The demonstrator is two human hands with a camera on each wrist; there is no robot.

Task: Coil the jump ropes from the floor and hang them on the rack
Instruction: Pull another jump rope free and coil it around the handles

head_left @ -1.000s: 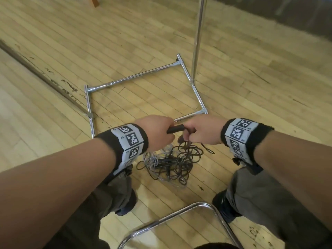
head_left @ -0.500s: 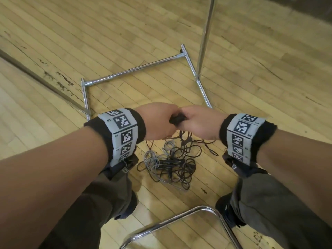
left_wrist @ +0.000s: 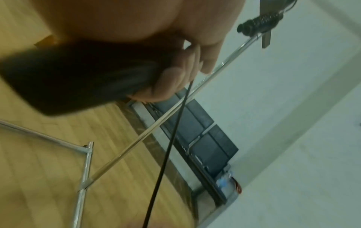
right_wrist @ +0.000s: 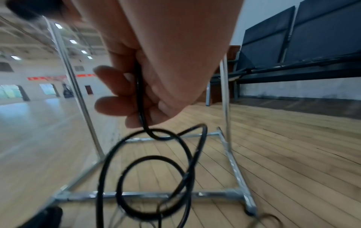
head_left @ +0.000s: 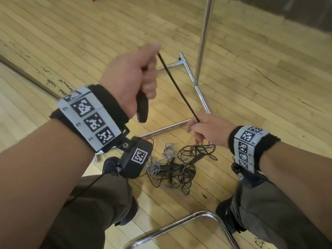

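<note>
My left hand is raised and grips the black handle of a black jump rope; the handle fills the left wrist view. Its cord runs taut down to my right hand, which pinches it lower and to the right. Below the right hand the cord hangs in loose loops. A tangled pile of black and grey ropes lies on the wooden floor between my knees. The chrome rack's base and upright pole stand just beyond.
A chrome chair frame curves at the bottom near my feet. A metal strip runs along the floor at left. Dark folded seats line the wall behind the rack.
My hands were together on the handle; now the left hand has lifted up with it and the right has slid down the cord, stretching it between them.
</note>
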